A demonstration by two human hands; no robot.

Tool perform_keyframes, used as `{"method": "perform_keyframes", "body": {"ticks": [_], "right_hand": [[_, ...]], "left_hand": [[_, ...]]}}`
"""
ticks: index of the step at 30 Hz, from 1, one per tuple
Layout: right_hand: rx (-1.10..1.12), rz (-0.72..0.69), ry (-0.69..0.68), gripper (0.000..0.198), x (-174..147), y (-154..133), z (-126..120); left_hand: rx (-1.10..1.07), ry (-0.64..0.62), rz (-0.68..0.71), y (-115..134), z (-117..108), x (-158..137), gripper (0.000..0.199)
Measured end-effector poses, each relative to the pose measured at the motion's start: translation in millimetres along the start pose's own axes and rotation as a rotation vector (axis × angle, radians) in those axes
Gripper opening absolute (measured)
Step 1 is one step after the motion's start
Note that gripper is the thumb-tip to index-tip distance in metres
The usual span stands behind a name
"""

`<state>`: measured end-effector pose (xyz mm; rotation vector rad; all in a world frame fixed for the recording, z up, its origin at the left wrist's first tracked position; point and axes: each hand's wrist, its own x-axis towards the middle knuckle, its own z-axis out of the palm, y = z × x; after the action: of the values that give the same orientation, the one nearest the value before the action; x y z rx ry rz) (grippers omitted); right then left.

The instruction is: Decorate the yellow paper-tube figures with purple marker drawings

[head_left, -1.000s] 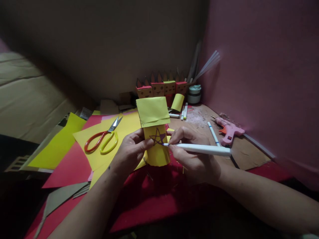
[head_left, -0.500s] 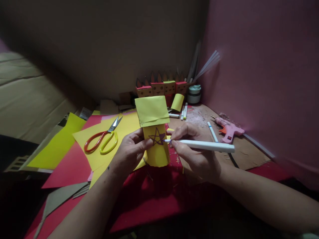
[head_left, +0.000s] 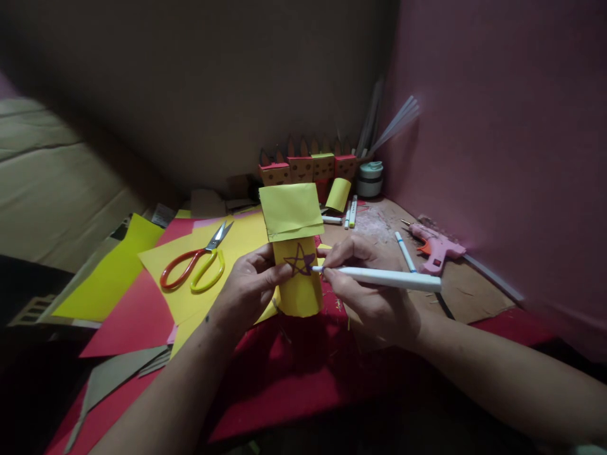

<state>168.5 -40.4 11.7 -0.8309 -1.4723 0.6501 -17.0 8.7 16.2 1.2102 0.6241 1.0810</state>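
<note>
My left hand (head_left: 253, 278) is closed around the left side of a yellow paper tube (head_left: 300, 297), its thumb on the front. A flat yellow paper flap (head_left: 291, 212) sits across the tube's top. On the tube's front is a star (head_left: 298, 260) drawn in purple, with part of its right side filled in. My right hand (head_left: 365, 284) pinches a white marker (head_left: 389, 278), whose tip meets the star's right side. Some of its fingers reach to the tube's right edge; whether they touch it is hard to tell.
Scissors (head_left: 208, 253) with red and yellow handles lie on coloured paper sheets at left. A pink glue gun (head_left: 439, 243) and a capped marker (head_left: 404, 251) lie at right. Behind stand small cardboard figures (head_left: 301, 169), a rolled yellow paper (head_left: 338, 194) and a lidded jar (head_left: 370, 179).
The purple fill in the star's right side looks slightly larger. The marker has shifted a little, its back end moving left, and the tube has moved slightly right.
</note>
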Motion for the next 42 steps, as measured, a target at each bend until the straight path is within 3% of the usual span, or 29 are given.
{"method": "perform_keyframes", "body": {"ticks": [14,23,42], "right_hand": [[-0.032,-0.050,-0.067,0.015,1.2,-0.1,-1.7],[0.102,0.004,0.008,0.010,-2.1,4.2,3.2],[-0.010,-0.028,-0.064,0.016,-1.7,1.0,-1.3]], "left_hand": [[0.011,0.018,-0.025,2.7,2.6,-0.5,0.037],[-0.007,0.005,-0.010,1.2,2.1,0.2,0.037],[-0.001,0.011,-0.022,2.2,2.8,-0.7,0.036]]}}
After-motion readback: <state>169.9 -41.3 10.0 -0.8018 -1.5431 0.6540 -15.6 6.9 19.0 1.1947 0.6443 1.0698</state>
